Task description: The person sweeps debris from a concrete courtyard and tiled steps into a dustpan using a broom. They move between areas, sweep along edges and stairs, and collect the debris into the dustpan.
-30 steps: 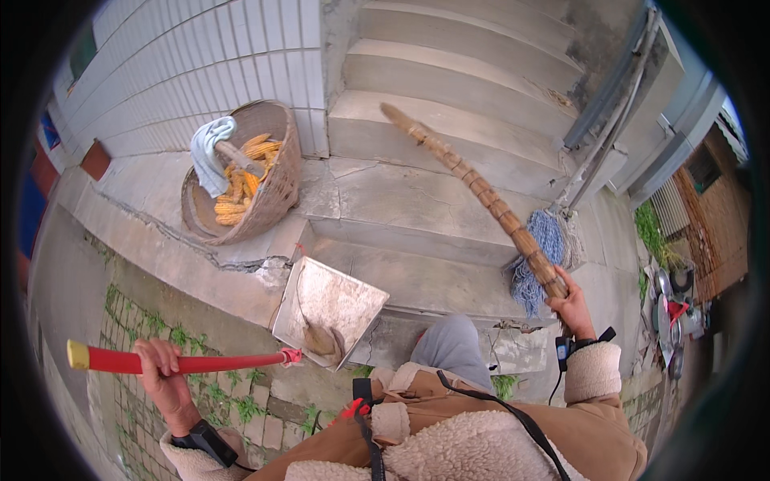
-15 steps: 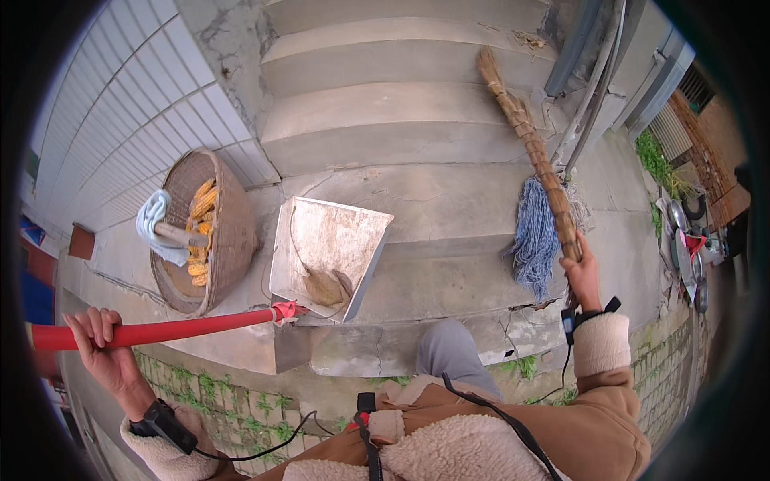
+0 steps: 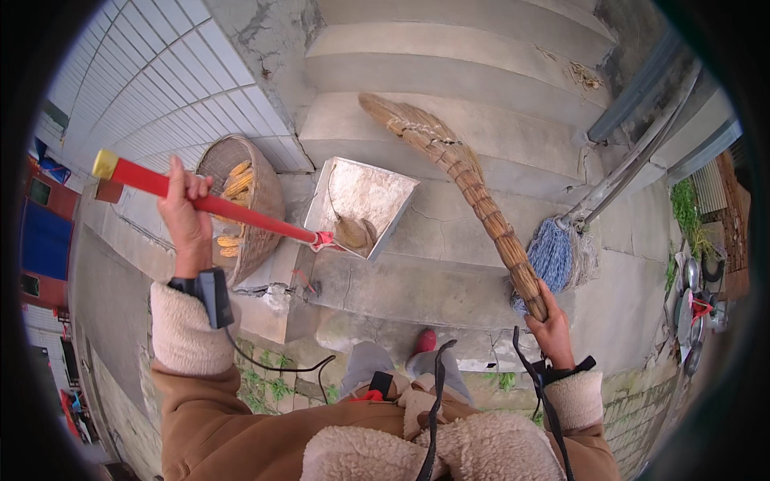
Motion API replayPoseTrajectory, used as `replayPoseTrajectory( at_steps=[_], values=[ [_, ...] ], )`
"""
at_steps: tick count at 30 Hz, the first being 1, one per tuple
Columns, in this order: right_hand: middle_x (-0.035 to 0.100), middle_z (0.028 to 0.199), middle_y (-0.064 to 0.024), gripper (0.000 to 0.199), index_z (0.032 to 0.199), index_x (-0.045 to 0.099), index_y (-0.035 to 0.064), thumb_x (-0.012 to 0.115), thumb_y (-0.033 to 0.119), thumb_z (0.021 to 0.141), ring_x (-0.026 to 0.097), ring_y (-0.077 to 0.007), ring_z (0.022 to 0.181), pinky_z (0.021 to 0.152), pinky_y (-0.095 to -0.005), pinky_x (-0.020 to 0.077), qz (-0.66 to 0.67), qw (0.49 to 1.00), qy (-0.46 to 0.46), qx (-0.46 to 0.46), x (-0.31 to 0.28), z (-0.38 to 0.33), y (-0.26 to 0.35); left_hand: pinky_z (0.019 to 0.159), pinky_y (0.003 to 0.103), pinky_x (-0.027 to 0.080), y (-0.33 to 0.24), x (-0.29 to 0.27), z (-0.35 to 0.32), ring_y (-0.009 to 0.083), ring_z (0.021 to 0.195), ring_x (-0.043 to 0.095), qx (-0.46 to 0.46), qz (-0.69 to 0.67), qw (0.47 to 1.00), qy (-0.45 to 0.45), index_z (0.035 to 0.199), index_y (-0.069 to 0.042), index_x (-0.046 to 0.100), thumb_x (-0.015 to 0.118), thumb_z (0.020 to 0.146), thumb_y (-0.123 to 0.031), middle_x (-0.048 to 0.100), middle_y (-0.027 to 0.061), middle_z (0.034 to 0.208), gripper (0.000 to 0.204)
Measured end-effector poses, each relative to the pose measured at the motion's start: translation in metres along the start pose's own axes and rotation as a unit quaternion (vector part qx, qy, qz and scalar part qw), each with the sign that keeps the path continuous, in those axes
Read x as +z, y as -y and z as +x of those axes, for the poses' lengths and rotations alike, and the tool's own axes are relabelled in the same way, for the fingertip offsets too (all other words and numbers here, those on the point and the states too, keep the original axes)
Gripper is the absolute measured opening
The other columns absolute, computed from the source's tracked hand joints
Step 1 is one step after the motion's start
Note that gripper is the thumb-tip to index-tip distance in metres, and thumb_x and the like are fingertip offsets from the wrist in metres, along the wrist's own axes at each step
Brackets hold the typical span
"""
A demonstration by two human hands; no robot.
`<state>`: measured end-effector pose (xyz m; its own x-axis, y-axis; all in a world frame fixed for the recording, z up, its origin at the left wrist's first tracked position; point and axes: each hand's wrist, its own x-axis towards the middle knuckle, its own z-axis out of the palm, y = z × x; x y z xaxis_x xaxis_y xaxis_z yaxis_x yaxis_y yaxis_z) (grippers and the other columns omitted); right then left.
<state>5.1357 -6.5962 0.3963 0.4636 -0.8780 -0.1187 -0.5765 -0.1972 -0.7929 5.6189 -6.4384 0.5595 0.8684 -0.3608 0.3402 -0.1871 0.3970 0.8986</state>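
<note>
The left hand [image 3: 184, 216] is clenched around the red handle [image 3: 210, 204] of a metal dustpan [image 3: 362, 202], held high so the pan tilts back over the concrete step [image 3: 449, 248] and the brown debris [image 3: 354, 232] stays in its low corner. The right hand [image 3: 549, 325] grasps the straw broom [image 3: 465, 180] near its stick end, bristles slanting up across the stairs. A wicker basket [image 3: 255, 210] of corn cobs [image 3: 234, 188] sits beside the pan, and a blue mop [image 3: 553, 252] leans just by the broom.

Basket [image 3: 241, 204] partly hidden behind left hand [image 3: 186, 220] and red handle [image 3: 216, 204]; items at three o'clock [image 3: 696, 297] blurred by the rim; broom [image 3: 457, 172] end hidden in right hand [image 3: 552, 330].
</note>
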Motion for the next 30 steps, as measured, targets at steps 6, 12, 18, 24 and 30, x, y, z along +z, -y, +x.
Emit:
replayPoseTrajectory(
  at_steps=[6,12,18,24,30],
  values=[
    [0.056,0.091,-0.0247,0.067,0.126,0.035,0.0097,0.059,0.005,0.064,0.055,-0.0388,0.083,0.071,-0.0394,0.0449,-0.149,0.985,0.036,-0.076,0.032,0.024,0.071,0.056,0.027,0.043,0.014,-0.009,0.048,0.0074,0.046,0.035,-0.021,-0.010,0.998,-0.057,0.063,-0.011,0.041,0.062,0.079,-0.023,0.036,-0.0033,0.052,0.029],
    [0.057,0.091,-0.0242,0.064,0.124,0.040,0.0090,0.059,0.004,0.063,0.057,-0.0365,0.083,0.072,-0.0354,0.0455,-0.101,0.990,0.074,-0.071,0.030,0.019,0.150,0.053,0.024,0.041,0.035,-0.041,0.103,0.0084,0.048,0.042,-0.023,-0.007,0.993,-0.116,0.065,-0.007,0.049,0.068,0.073,-0.028,0.045,-0.0005,0.053,0.029],
    [0.057,0.089,-0.0255,0.063,0.125,0.038,0.0091,0.058,0.008,0.065,0.056,-0.0381,0.084,0.074,-0.0371,0.0441,-0.155,0.985,0.053,-0.058,0.066,0.080,0.222,0.049,0.022,0.034,0.048,-0.062,0.132,0.0078,0.050,0.043,-0.035,0.035,0.993,-0.109,0.066,-0.004,0.052,0.064,0.076,-0.027,0.048,0.0004,0.055,0.028],
    [0.056,0.092,-0.0251,0.062,0.124,0.041,0.0101,0.059,0.010,0.064,0.056,-0.0346,0.089,0.077,-0.0344,0.0430,-0.274,0.956,0.101,-0.034,0.082,0.116,0.269,0.045,0.022,0.034,0.075,-0.077,0.137,0.0075,0.047,0.043,-0.023,0.043,0.994,-0.094,0.066,-0.004,0.054,0.064,0.076,-0.027,0.048,0.0002,0.053,0.027],
    [0.058,0.095,-0.0218,0.064,0.123,0.043,0.0103,0.062,0.008,0.061,0.057,-0.0297,0.090,0.079,-0.0315,0.0424,-0.140,0.983,0.099,-0.059,0.056,0.112,0.282,0.045,0.023,0.035,0.100,-0.091,0.144,0.0069,0.047,0.043,-0.038,0.096,0.993,-0.050,0.064,-0.003,0.054,0.065,0.076,-0.028,0.048,-0.0007,0.052,0.029]
  ],
)
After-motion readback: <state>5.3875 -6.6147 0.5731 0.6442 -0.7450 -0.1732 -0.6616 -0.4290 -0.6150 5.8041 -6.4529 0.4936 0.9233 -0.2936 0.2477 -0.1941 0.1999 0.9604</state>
